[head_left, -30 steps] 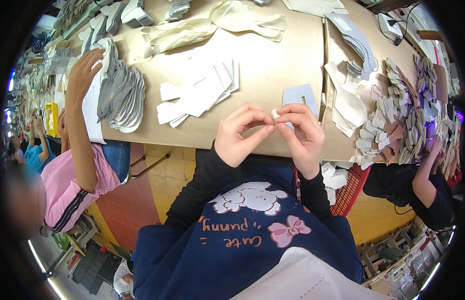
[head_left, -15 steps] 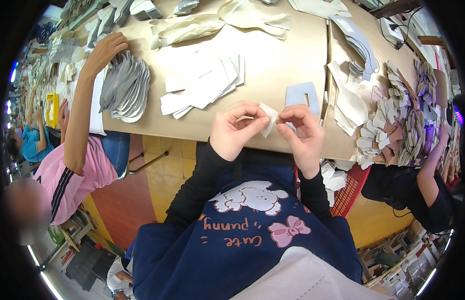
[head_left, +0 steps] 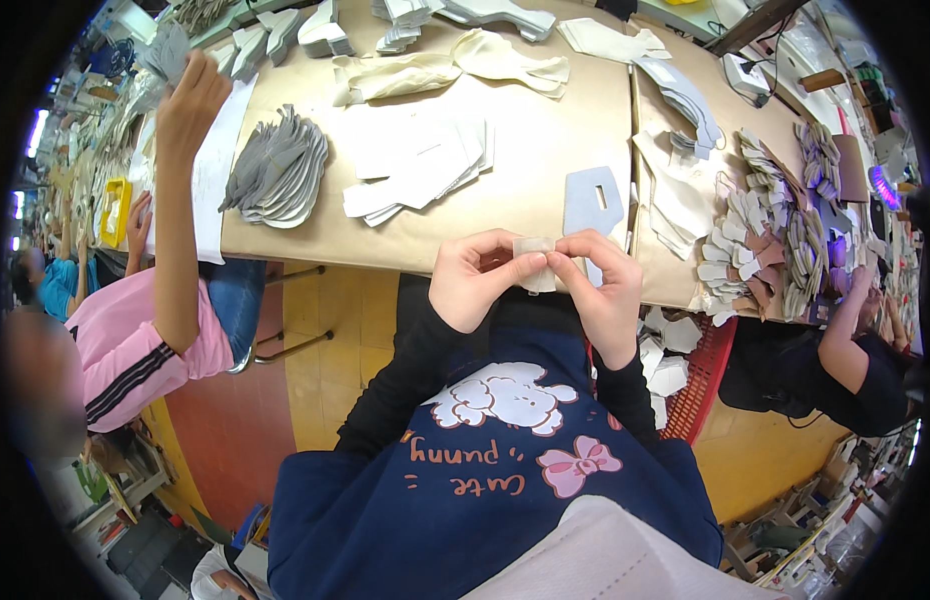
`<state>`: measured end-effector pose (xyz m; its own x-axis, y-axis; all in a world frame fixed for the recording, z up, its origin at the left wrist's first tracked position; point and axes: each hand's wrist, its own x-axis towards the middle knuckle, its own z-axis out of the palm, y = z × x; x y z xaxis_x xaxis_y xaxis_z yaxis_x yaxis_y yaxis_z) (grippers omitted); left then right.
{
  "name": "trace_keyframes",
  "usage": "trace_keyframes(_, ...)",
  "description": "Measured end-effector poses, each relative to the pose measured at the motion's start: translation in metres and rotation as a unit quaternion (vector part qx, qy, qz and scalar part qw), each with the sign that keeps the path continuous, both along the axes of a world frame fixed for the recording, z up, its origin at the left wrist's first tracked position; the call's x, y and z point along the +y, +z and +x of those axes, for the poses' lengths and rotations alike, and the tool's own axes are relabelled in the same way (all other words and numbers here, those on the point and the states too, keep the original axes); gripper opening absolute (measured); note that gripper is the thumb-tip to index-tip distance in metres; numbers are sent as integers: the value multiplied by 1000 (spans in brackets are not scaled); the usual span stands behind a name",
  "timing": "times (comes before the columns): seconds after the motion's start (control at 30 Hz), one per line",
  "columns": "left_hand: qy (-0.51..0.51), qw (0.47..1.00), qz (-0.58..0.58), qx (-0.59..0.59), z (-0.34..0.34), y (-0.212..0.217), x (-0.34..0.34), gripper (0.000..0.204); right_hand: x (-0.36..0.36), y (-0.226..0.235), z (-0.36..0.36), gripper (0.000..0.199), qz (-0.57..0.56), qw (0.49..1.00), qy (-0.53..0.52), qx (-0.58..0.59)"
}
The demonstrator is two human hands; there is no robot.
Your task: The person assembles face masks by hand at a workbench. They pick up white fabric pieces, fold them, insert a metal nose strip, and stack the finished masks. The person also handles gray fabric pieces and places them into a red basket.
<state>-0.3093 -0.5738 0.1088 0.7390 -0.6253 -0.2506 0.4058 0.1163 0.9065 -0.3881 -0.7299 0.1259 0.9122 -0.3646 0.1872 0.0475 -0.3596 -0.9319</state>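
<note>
Centre of frame: your left hand (head_left: 477, 280) and right hand (head_left: 600, 285) both pinch one small pale cut piece (head_left: 535, 262), held in the air just off the near edge of the surface (head_left: 545, 150). It isn't set down yet. White stack (head_left: 415, 165) and grey stack (head_left: 277, 170) lie untouched above; loose white pieces fill the red basket (head_left: 700, 385), lower right.

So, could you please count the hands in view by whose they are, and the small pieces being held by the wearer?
Wearer's hands: 2, left hand and right hand
Co-worker's raised hand: 1
Small pale piece held: 1
Total: 4
</note>
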Motion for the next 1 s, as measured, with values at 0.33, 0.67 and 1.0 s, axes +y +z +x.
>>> trace_keyframes(0.33,58,998,-10,-19,-6,0,-3,11,19,-5,1,14,-236,956,-130,-117)
trace_keyframes(0.67,23,992,52,-112,5,-3,-9,13,22,-9,4,14,-274,941,-181,-80)
trace_keyframes(1.0,-21,967,101,-231,14,-2,-18,11,18,-10,2,10,-236,944,-225,-40)
